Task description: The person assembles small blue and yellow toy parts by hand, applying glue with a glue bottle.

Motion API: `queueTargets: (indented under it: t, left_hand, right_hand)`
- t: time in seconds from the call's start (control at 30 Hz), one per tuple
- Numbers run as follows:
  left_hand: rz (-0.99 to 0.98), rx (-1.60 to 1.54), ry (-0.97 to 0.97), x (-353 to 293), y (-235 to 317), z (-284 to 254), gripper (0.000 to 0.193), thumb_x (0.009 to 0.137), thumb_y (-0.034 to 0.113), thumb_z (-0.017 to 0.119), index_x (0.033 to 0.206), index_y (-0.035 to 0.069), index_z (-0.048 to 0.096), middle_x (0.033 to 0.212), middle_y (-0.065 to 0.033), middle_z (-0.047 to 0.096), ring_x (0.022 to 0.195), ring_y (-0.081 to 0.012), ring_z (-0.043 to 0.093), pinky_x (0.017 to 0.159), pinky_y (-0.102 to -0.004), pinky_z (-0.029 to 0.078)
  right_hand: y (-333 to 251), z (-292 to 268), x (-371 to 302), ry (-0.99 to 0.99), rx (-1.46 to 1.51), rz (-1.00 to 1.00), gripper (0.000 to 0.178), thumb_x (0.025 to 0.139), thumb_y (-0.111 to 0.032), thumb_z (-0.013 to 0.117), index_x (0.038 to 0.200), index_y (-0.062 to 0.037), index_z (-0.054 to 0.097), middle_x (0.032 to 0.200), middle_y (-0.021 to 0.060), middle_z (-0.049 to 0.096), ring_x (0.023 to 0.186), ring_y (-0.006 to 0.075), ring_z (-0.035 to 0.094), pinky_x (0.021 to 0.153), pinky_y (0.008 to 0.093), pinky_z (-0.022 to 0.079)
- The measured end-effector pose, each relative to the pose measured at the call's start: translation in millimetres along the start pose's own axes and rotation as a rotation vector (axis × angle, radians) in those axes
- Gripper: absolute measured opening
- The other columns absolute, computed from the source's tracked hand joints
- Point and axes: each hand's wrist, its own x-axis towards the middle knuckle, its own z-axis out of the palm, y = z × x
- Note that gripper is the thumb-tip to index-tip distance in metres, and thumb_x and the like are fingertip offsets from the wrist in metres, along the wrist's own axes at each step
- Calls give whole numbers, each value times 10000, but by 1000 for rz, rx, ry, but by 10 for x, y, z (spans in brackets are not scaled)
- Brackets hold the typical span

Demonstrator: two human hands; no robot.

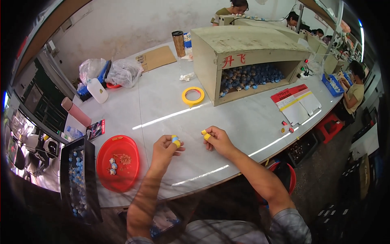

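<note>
My left hand (163, 151) is pinched over the table, holding a small blue-and-white piece (175, 139) between thumb and fingers. To its right, a short gap away, my right hand (218, 141) has its thumb and forefinger curled close together. Whatever that hand may hold is too small to make out. Yellow tape wraps the thumb and a fingertip of each hand. Left of my left hand lies a round red tray (132, 162), with several small blue-and-white pieces (113, 166) and a heap of tiny pinkish bits (125, 159) in it.
A black bin (90, 179) of blue pieces stands beyond the red tray. Ahead are a yellow tape roll (193, 96) and a beige box (205, 65) full of blue pieces. A tumbler (178, 44), pink bottle (76, 112) and printed cards (295, 103) lie around. Other people sit farther back.
</note>
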Motion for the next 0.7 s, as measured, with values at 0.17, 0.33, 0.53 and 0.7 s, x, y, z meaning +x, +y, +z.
queueTargets:
  t: [0.17, 0.33, 0.53, 0.7]
  left_hand:
    - [337, 780, 615, -418, 148, -831, 249, 815, 100, 696, 1018, -22, 619, 965, -128, 662, 897, -240, 642, 799, -353, 509]
    - [184, 1383, 836, -685, -150, -1584, 312, 784, 169, 668, 1047, 5, 631, 1288, -149, 563, 1329, -347, 392, 1106, -481, 296]
    - [231, 1415, 951, -769, -236, -1485, 468, 799, 146, 640, 1232, 0, 543, 1374, -159, 497, 1424, -363, 265, 1135, -585, 191]
    - [615, 1275, 820, -678, 72, -893, 489, 776, 101, 639, 1232, -32, 520, 1349, -214, 497, 1358, -397, 355, 1125, -550, 249]
  right_hand:
    - [-272, -413, 50, 159, -152, 35, 200, 898, -67, 560, 1092, -17, 567, 843, 46, 611, 648, 117, 590, 578, 265, 494]
    - [-206, -1315, 616, 726, -816, -159, 293, 835, -68, 598, 1127, -44, 589, 990, 136, 623, 879, 303, 631, 772, 394, 524]
    - [-535, -1612, 1011, 791, -1284, -166, 342, 816, -147, 670, 1136, -49, 600, 1160, 183, 549, 990, 339, 612, 813, 442, 519]
    - [-604, -1649, 1131, 771, -1349, -90, 340, 804, -167, 689, 1108, -41, 603, 1103, 175, 578, 994, 341, 611, 808, 437, 522]
